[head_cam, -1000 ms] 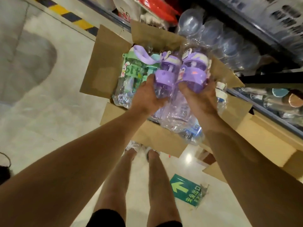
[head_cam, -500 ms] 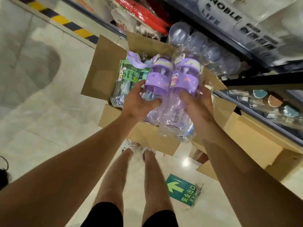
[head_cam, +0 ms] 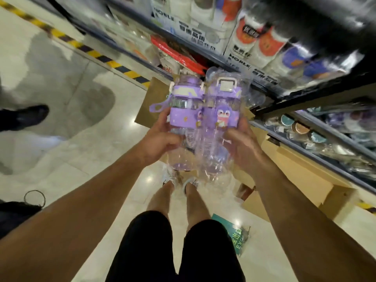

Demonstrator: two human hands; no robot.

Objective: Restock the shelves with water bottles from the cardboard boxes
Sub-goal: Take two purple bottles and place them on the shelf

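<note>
Far left, a dark shoe (head_cam: 24, 117) stands on the pale tiled floor (head_cam: 85, 139), with open floor between it and the person. Left hand (head_cam: 160, 137) curls round the left bottle (head_cam: 184, 110); right hand (head_cam: 242, 143) curls round the right bottle (head_cam: 220, 112). Both wrapped purple bottles touch, upright, above the box (head_cam: 146, 104). Right, stocked shelves (head_cam: 305, 78) crowd close; a second box (head_cam: 305, 176) lies beneath them.

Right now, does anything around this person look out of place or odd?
Yes: a green exit sign lies flat on the floor by the person's feet, with a torn-looking edge. Signs like that normally hang on a wall. The two purple bottles, wrapped in clear plastic and held between left hand and right hand, look intact.
</note>
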